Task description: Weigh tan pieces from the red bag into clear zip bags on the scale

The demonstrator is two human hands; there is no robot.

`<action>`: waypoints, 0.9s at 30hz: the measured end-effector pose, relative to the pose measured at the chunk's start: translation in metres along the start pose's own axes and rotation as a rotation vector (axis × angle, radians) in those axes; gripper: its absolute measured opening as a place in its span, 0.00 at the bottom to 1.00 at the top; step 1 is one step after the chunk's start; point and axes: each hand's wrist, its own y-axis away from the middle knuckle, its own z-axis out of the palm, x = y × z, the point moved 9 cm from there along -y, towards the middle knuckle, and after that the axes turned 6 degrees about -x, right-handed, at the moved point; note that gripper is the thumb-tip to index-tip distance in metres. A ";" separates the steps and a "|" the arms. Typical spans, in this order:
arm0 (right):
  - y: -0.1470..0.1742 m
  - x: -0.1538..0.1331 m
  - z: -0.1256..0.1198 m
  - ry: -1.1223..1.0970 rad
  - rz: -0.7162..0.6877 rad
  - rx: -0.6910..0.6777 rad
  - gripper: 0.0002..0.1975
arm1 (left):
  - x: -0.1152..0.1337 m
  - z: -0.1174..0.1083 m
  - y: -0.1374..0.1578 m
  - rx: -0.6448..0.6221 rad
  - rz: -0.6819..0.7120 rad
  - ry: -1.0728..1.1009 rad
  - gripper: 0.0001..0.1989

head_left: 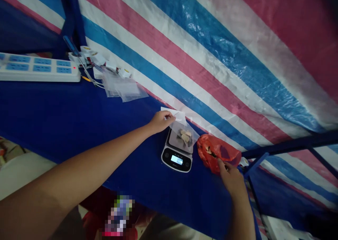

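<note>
My left hand point(161, 121) pinches the upper edge of a clear plastic bag point(194, 136). Pale and dark dried pieces point(185, 136) show inside that bag, which lies over the plate of a small digital scale point(176, 159). The scale's display is lit, but its figures are too blurred to read surely. To the right, my right hand point(232, 178) grips the near edge of a red plastic bag point(224, 148), its fingers curled and partly hidden. Light and dark pieces point(210, 152) show in the red bag's opening. A white paper point(173, 112) lies behind the scale.
A white power strip point(39, 69) lies at the far left of the blue table point(66, 113). Beside it are a screwdriver point(70, 45), white rolls point(97, 58) and flat clear bags point(126, 88). A striped tarpaulin point(169, 46) rises behind the table; metal bars stand at right.
</note>
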 end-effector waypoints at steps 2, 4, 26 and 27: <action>-0.014 -0.008 -0.003 0.090 0.049 -0.022 0.29 | 0.003 0.002 0.000 -0.029 0.016 -0.010 0.13; -0.024 -0.030 0.001 0.058 0.016 -0.001 0.31 | 0.005 0.005 0.000 -0.060 0.035 -0.020 0.14; -0.030 -0.059 0.008 -0.222 -0.053 0.385 0.31 | 0.008 -0.009 -0.002 0.016 -0.001 0.060 0.16; -0.031 -0.057 0.009 -0.212 -0.033 0.374 0.32 | 0.009 -0.008 -0.002 -0.012 -0.006 0.027 0.16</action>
